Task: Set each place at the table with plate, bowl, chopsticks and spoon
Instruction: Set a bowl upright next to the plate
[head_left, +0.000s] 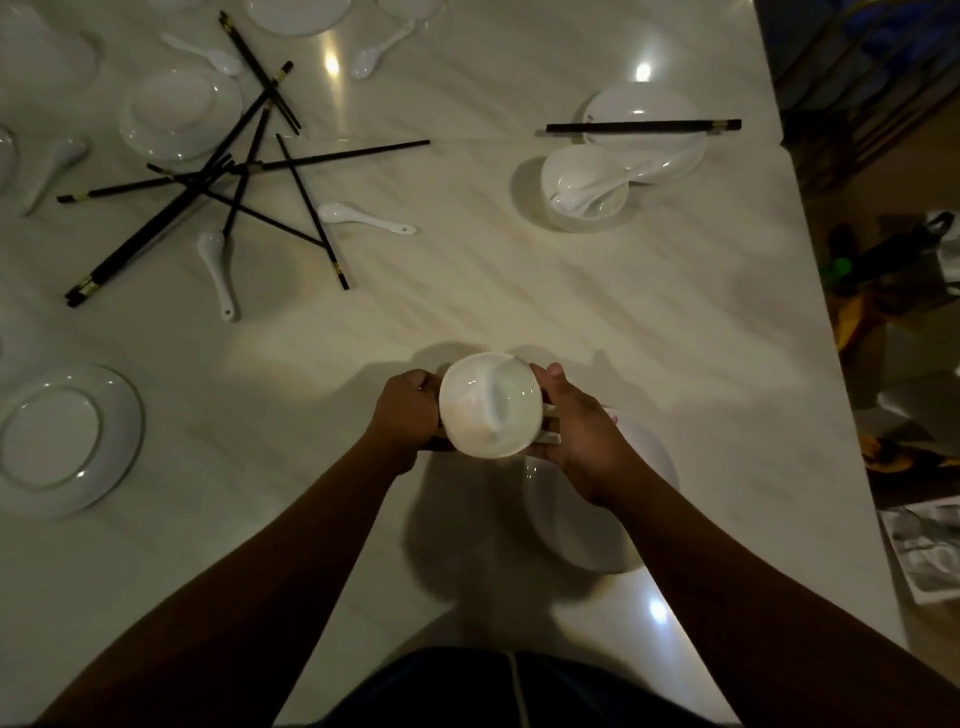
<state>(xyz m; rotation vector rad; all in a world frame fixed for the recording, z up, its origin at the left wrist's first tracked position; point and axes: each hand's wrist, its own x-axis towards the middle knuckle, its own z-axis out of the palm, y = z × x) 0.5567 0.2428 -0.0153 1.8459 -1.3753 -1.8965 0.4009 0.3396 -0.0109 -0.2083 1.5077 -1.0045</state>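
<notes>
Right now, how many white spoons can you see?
6 spoons: two at the far edge, one at the left edge, two beside the chopstick pile, one in the far-right bowl. Another may be hidden under the held bowl.

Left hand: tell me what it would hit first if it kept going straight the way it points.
Beyond the left hand, the bare table looks free; further on, perhaps the set bowl, depth unclear.

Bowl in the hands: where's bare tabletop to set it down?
Free: the table between the bowl and the set place; also between left plate and left hand. Crowded: chopstick pile, upper left.
</notes>
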